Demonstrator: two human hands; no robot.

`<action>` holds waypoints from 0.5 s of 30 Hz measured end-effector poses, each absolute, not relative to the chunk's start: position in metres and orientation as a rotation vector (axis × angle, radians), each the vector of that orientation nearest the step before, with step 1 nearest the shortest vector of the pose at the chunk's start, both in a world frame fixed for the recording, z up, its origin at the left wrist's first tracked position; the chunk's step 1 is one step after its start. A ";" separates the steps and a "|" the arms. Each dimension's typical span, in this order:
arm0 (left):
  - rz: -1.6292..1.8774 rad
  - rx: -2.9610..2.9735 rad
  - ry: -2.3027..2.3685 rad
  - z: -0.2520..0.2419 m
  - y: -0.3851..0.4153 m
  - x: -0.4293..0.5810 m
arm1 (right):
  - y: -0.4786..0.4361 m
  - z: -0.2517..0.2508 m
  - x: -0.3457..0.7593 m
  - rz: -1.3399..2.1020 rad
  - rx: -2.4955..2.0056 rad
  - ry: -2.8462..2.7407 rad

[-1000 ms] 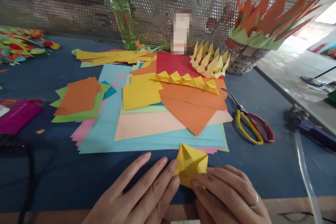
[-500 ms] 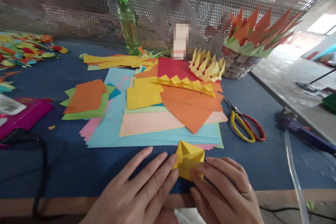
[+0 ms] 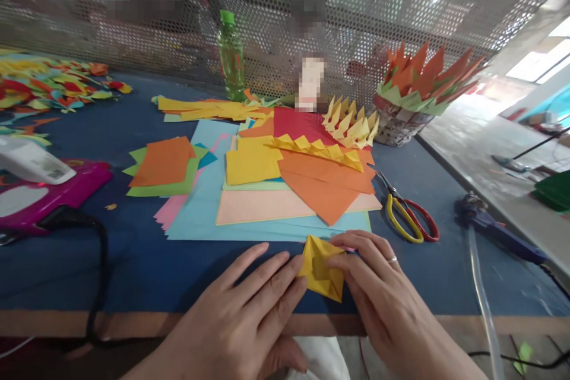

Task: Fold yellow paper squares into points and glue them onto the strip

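A folded square of yellow paper (image 3: 319, 270) lies at the front edge of the blue table, its flaps meeting in the middle. My left hand (image 3: 252, 303) lies flat with fingers stretched out, and its fingertips press on the paper's left edge. At the upper right corner, my right hand (image 3: 376, 285) has its bent fingers on the paper, gripping a fold. Its thumb is mostly hidden. Just behind the hands is a stack of coloured sheets (image 3: 191, 228). On it rest a yellow paper square (image 3: 253, 163) and a folded yellow strip (image 3: 318, 151).
Red-and-yellow-handled scissors (image 3: 405, 214) and a glue gun (image 3: 503, 228) lie to the right. A paper basket (image 3: 396, 122), a spiky yellow paper piece (image 3: 351, 123) and a green bottle (image 3: 231, 62) stand behind. A magenta device (image 3: 84, 187) with a black cable (image 3: 103, 261) is left.
My right hand has moved from the paper's lower right edge up to its upper right corner. The left hand stays at the left edge. The camera view has shifted slightly.
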State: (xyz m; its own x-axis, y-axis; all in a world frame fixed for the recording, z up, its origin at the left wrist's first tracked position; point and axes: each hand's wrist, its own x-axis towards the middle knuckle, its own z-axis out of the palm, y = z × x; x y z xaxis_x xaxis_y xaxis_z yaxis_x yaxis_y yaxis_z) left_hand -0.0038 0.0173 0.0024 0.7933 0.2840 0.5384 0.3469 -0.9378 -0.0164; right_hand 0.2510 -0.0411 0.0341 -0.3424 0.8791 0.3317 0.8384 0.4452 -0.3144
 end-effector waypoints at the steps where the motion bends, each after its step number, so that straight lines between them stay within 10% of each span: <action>1: -0.846 -2.865 -0.505 0.003 0.017 -0.004 | -0.040 0.035 0.250 0.139 -1.460 -2.244; 15: -0.978 -2.858 -0.579 0.005 -0.004 0.003 | -0.057 0.030 0.218 0.050 -1.509 -2.124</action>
State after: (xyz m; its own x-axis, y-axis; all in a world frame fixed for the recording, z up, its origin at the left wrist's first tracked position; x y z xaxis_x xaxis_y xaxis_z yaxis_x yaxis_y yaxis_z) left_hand 0.0027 -0.0035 0.0046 0.7275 0.3285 0.6024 0.3702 -0.9271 0.0585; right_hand 0.2176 -0.0568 0.0302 -0.2362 0.8874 0.3958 0.8679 0.3758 -0.3248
